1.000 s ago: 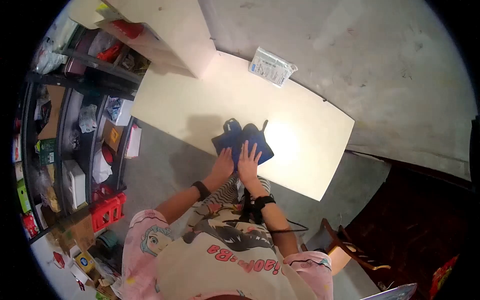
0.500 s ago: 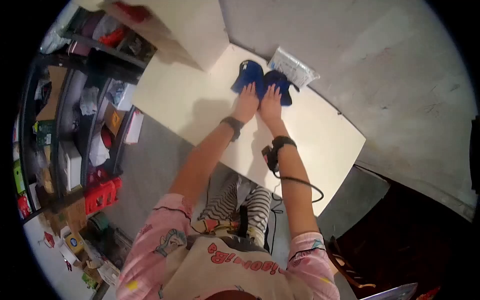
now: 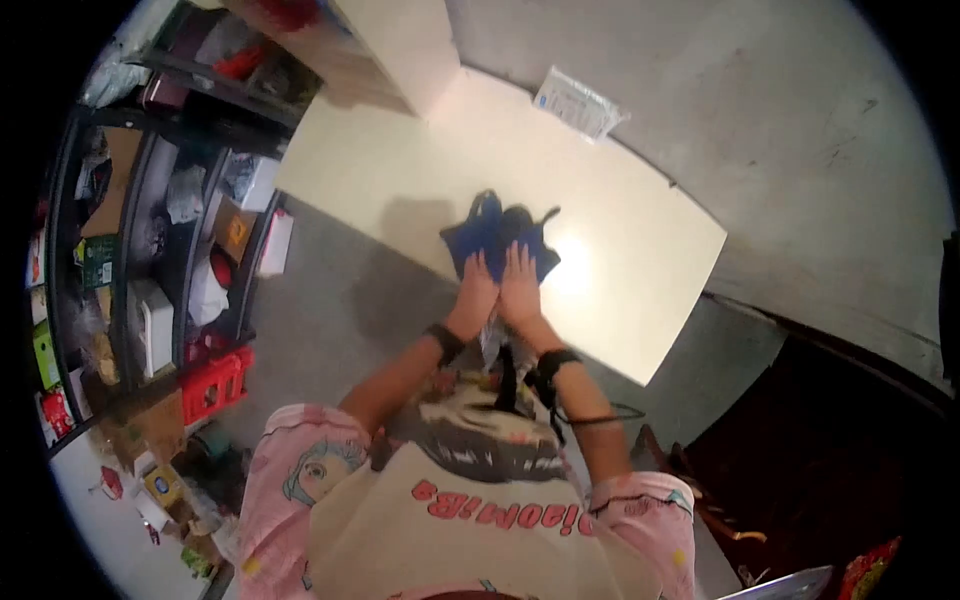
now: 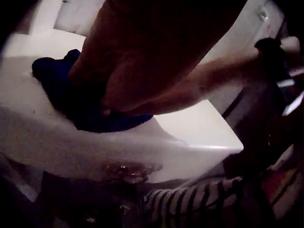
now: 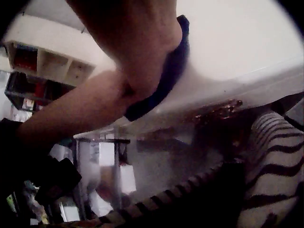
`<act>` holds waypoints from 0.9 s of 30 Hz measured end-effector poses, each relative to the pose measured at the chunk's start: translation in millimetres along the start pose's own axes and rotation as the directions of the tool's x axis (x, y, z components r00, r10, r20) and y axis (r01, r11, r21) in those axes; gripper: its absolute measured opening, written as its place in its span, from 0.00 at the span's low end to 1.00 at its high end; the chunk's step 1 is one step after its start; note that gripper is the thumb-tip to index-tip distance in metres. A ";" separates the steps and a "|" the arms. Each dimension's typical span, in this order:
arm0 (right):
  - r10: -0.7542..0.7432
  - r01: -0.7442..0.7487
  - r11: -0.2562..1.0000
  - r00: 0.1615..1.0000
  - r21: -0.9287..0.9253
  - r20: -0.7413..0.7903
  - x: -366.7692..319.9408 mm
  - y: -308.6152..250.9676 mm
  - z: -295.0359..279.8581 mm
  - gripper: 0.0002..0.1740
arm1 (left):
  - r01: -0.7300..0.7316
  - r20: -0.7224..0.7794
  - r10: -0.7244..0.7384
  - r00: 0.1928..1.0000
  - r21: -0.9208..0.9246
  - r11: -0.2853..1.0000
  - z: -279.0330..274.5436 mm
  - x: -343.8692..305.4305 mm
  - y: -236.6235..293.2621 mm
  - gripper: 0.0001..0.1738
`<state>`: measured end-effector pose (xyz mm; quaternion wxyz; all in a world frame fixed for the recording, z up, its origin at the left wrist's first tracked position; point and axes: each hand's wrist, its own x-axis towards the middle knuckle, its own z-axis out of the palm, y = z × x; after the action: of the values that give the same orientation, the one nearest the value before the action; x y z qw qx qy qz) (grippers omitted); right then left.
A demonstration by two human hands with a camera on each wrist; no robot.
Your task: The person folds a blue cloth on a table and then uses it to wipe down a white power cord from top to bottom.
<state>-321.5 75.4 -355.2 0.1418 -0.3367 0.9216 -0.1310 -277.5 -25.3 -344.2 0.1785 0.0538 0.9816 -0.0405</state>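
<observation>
A dark blue cloth (image 3: 462, 240), rumpled and with a loop and a thin strap at its far side, lies by the front edge of the cream table (image 3: 640, 270). My left hand (image 3: 474, 298) rests on its near left part, fingers pointing forward. Beside it, almost touching, my right hand (image 3: 520, 285) presses on the cloth with its fingers straight. In the left wrist view the blue cloth (image 4: 57, 90) shows beneath the dark hand. The right wrist view has the cloth (image 5: 173, 69) reaching the table edge, its middle hidden by the hands.
A silvery packet (image 3: 580, 103) lies at the table's back edge against the wall. An upright cream panel (image 3: 400, 45) stands at the back left. Dark shelves (image 3: 130, 240) full of goods and a red crate (image 3: 215, 385) are at left. A wooden chair (image 3: 720, 515) stands at lower right.
Both hands slid the cloth forward across the table to near the silvery packet, then drew it back to the front edge. The fingers stayed on the cloth throughout.
</observation>
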 end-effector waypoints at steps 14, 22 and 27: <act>0.114 -0.119 0.992 0.988 0.043 0.102 133.5 59.1 -53.5 0.43 | 0.028 -0.012 -0.030 0.999 -0.157 0.987 -62.5 143.8 -55.3 0.14; 0.173 -0.181 0.982 0.976 0.050 0.135 187.0 74.6 -64.2 0.47 | 0.137 -0.021 -0.139 0.990 -0.086 0.987 -50.9 207.3 -71.8 0.19; 0.159 -0.175 0.981 0.973 0.088 0.165 202.3 89.8 -66.8 0.56 | 0.250 0.102 -0.236 0.966 -0.165 0.954 -69.6 214.7 -65.9 0.18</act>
<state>-545.6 18.4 -358.6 0.2417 -0.2594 0.9248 -0.1383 -509.3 -64.2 -351.5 0.2162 -0.0852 0.9724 0.0226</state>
